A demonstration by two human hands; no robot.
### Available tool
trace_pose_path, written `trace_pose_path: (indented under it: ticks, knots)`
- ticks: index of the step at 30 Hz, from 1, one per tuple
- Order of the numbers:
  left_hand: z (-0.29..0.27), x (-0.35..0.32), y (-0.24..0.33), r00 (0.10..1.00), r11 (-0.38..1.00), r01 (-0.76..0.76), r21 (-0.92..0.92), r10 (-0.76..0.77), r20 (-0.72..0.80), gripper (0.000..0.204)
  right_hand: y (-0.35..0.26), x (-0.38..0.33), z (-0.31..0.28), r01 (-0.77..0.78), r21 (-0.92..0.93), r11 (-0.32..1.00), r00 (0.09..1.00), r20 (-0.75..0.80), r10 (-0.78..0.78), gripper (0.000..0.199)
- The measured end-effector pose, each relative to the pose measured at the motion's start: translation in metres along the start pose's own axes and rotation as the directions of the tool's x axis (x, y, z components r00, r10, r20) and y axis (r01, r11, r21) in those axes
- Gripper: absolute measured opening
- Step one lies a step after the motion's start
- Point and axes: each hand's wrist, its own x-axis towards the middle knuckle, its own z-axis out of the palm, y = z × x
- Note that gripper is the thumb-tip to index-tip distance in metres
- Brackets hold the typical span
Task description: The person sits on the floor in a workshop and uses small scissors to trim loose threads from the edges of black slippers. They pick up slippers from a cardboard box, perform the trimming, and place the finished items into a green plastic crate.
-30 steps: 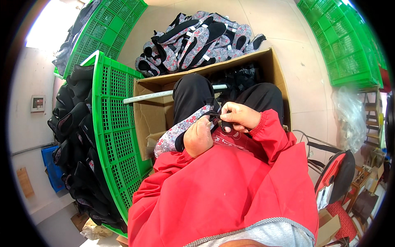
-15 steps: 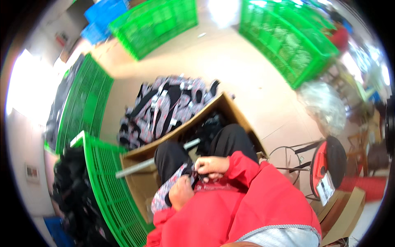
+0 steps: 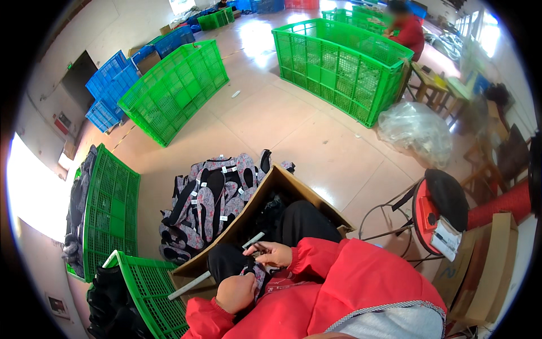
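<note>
My left hand (image 3: 236, 292) is closed on a grey floral-patterned cloth strap piece (image 3: 259, 278) with black parts, held over my lap. Just above it my right hand (image 3: 275, 254) reaches in from the right, fingers bent around a small dark part at the strap's black end (image 3: 250, 264); its exact shape is too small to make out. On the floor beyond lies a heap of similar floral strap pieces (image 3: 206, 206) with black sides and white labels. Between my knees and around my legs stands an open cardboard box (image 3: 322, 206) with black material (image 3: 271, 212) inside.
A pale bar (image 3: 189, 286) crosses the box. Green crates stand at the near left (image 3: 152, 294), left (image 3: 113, 212), back left (image 3: 178, 93) and back right (image 3: 339, 70). A round red stool (image 3: 423, 212) and a clear plastic bag (image 3: 415, 133) are at right. Another person (image 3: 409, 34) sits farther back.
The view has tilted up, showing more of the room. My right hand's fingers have spread and lifted slightly from the strap; the left stays closed on it.
</note>
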Motion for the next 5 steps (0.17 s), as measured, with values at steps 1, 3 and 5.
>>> trace_pose_path:
  ticks: [1,3,5]
  knots:
    - [-0.001,0.007,-0.001,0.997,0.999,-0.026,0.018,0.025,0.071,0.020,0.012,0.004,-0.006,0.074,-0.191,0.979,0.997,-0.011,-0.077,0.039]
    - [-0.006,0.014,-0.005,0.982,0.999,-0.041,0.009,0.039,0.186,0.019,0.016,0.011,-0.003,0.151,-0.356,0.922,0.987,0.103,-0.122,0.038]
    - [-0.008,0.024,-0.013,0.958,0.995,-0.099,-0.016,0.099,0.270,0.021,0.034,0.017,-0.013,0.103,-0.404,0.909,0.984,0.172,-0.036,0.043]
